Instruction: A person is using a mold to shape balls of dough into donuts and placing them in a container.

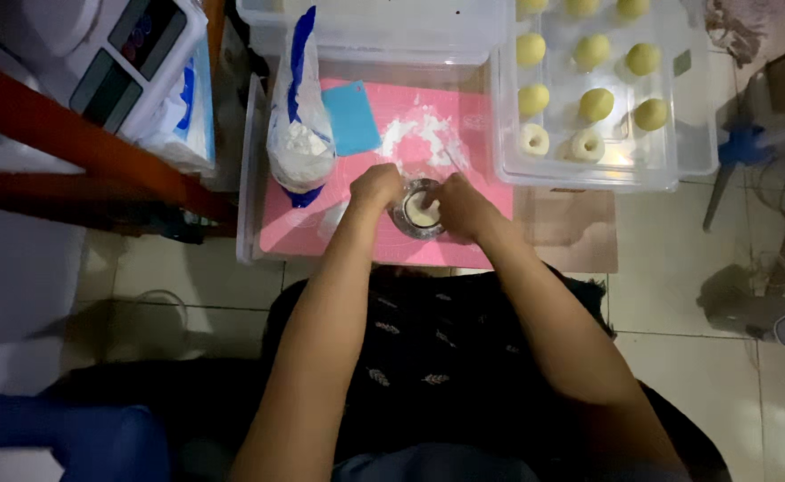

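Head view: flour bag (300, 134) beside hands (419, 198).

Open pink silicone mat (464, 120) lies beyond the round metal mould (419, 212), dusted with flour; a plastic flour bag (299, 134) and blue scraper (355, 118) crowd the left, a clear dough-ball container (589, 170) blocks the right.

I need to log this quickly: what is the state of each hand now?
Left hand: curled on the rim of the small metal mould.
Right hand: pressing the dough inside; grip cannot be told.
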